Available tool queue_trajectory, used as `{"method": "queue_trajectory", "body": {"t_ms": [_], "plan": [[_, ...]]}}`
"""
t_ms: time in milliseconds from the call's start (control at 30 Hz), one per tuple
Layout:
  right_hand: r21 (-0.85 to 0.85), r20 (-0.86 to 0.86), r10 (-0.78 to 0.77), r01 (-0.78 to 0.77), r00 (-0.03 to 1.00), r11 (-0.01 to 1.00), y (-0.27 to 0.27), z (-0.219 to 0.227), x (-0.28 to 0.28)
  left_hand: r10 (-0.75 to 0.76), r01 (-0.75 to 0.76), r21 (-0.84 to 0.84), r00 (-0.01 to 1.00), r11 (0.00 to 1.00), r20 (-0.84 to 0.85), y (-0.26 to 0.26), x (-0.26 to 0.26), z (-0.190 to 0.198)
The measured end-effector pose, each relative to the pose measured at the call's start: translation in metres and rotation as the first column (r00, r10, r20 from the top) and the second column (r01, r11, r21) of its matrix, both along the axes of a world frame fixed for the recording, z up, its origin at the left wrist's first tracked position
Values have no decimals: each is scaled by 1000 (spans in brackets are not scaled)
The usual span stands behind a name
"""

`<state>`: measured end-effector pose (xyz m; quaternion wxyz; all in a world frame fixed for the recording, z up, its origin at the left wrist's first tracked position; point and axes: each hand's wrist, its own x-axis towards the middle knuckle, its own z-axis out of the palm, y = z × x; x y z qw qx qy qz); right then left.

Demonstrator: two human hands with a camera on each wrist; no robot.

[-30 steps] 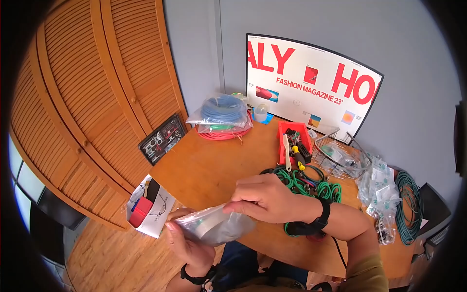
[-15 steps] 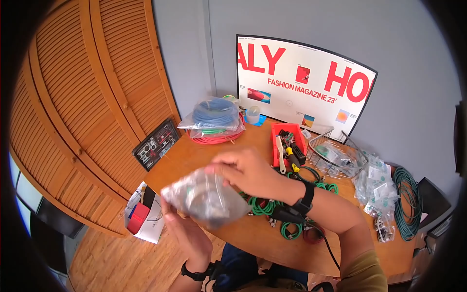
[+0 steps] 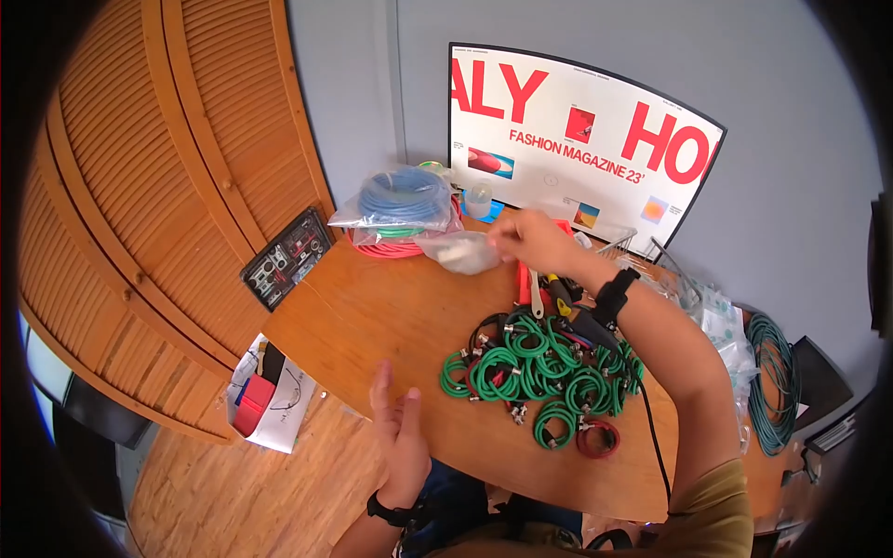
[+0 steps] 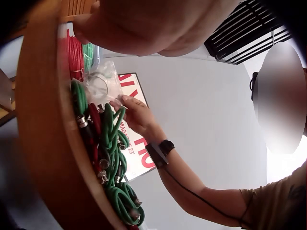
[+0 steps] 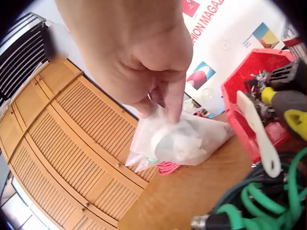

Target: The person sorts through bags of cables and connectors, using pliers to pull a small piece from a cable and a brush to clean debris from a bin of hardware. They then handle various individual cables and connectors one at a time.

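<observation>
My right hand (image 3: 535,244) reaches across the table and pinches a clear plastic bag (image 3: 458,253) by its edge. A pale ring-shaped roll shows through the bag (image 5: 180,143) in the right wrist view. In the head view the bag overlaps the front of the bagged blue cable coil (image 3: 402,197), which lies on a red cable coil (image 3: 386,247). My left hand (image 3: 402,442) is raised near the table's front edge, fingers extended and holding nothing. Several green coiled cables (image 3: 549,367) with metal connectors lie between the hands, beside a small red coil (image 3: 598,438).
Behind my right hand is a red bin (image 5: 235,103) of tools, with a pale-handled brush (image 5: 259,134). A monitor (image 3: 577,130) stands at the back. More plastic bags (image 3: 721,325) and a dark green coil (image 3: 774,372) lie right. A white box (image 3: 288,409) sits left, below the table.
My left hand has let go of the bag and dropped back. The right hand has carried the bag forward toward the cable coils at the back, uncovering the green cables.
</observation>
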<state>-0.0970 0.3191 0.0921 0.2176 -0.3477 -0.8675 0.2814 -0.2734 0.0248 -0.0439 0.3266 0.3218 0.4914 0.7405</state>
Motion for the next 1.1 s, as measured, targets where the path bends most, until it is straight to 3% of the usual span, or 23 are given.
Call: {"method": "queue_trajectory", "body": {"t_ms": [67,100,167,233,300,367,467,533,567,700,767,800,833,867,900,933,967,1000,1067,1100], "plan": [[-208,-73,23,-37,997,977,-17,-19,16,-14,14,-11,1000,1000,2,3,2,-8],[-217,-71,11,-27,997,976,-23,-24,25,-5,1,-57,997,998,-75,4,4,-12],[-135,-96,64,-77,993,988,-52,-15,44,-25,8,-117,988,993,-150,4,7,-16],[-173,-119,-16,-5,993,985,-82,-2,67,-26,-6,-137,973,991,-231,6,8,-18],[-86,-219,-69,51,973,995,-108,-2,98,-24,-4,-114,970,993,-240,7,11,-12],[-161,-205,-180,149,962,976,-139,-3,137,-24,3,-86,969,996,-248,7,13,-11],[-111,-321,-289,267,902,957,-196,-9,193,90,-102,-18,935,995,-342,8,18,-11],[-151,-351,-481,459,803,876,-238,-18,231,80,-92,-18,935,996,-346,3,26,-8],[-149,-353,-502,482,789,863,-258,-25,250,95,-107,-15,933,994,-348,0,31,-6],[-344,-364,-803,734,471,586,-358,-63,305,-42,79,85,927,993,-373,-20,80,-8],[-333,-387,-823,769,416,546,-389,-77,316,-197,350,147,773,925,-603,-26,96,-2],[-299,-302,-857,811,418,502,-404,-79,319,-333,417,47,784,908,-524,-32,109,4],[-262,-214,-885,848,413,460,-416,-81,320,-348,437,48,774,898,-528,-32,123,11],[-153,-209,-879,873,429,463,-423,-84,316,-317,488,33,615,872,-722,-30,136,20],[-156,-213,-885,880,414,449,-427,-85,314,-254,530,8,420,848,-871,-30,145,24],[-57,-154,-874,879,461,473,-431,-88,312,-295,565,-76,307,822,-905,-32,151,21],[43,-89,-862,867,499,497,-435,-91,312,-296,576,-75,300,814,-907,-34,157,22],[107,-90,-849,853,520,511,-436,-103,316,-290,561,-133,200,817,-936,-36,166,27],[131,-108,-844,849,526,512,-437,-107,313,-307,519,-254,16,816,-952,-37,177,24],[151,-119,-831,837,543,525,-438,-109,311,-304,525,-254,11,812,-953,-36,181,23]]}}
